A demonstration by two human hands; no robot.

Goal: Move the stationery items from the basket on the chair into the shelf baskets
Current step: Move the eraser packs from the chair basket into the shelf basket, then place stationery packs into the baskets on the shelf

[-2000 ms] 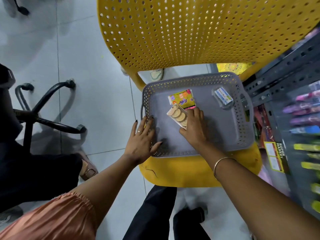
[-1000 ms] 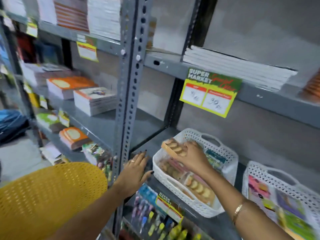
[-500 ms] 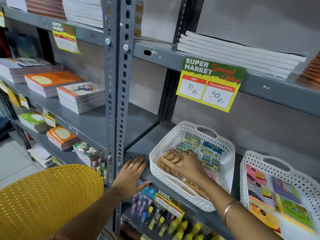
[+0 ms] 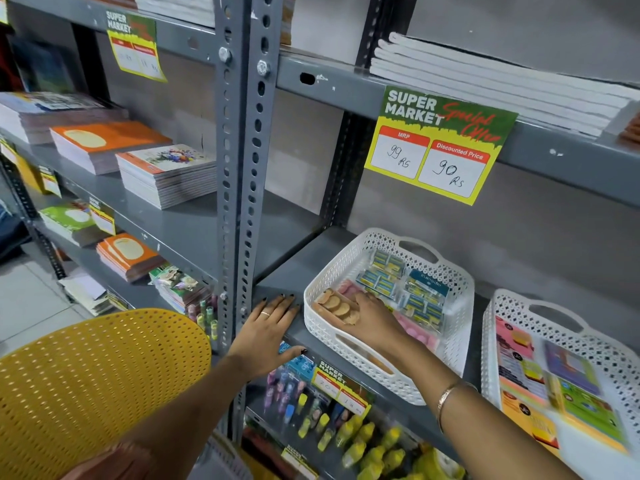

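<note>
A white shelf basket [image 4: 323, 332] stands on the grey shelf [image 4: 287, 271] and holds blue-yellow packets and pink packs. My right hand [image 4: 375, 320] reaches into it and rests on a pack of round tan pieces [image 4: 334, 304], which lies against the basket's left side. My left hand [image 4: 270, 327] presses flat on the shelf's front edge, just left of the basket, holding nothing. The basket on the chair is mostly out of sight.
A second white basket [image 4: 500, 336] with colourful cards sits to the right. The yellow chair back [image 4: 97, 386] is at lower left. A perforated grey upright [image 4: 247, 188] stands left of my hands. Notebook stacks [image 4: 166, 174] fill the left shelves, and markers hang below.
My view swung from the chair basket up to the shelf. My right hand carried the tan pack over and lowered it into the white basket. My left hand moved to the shelf edge.
</note>
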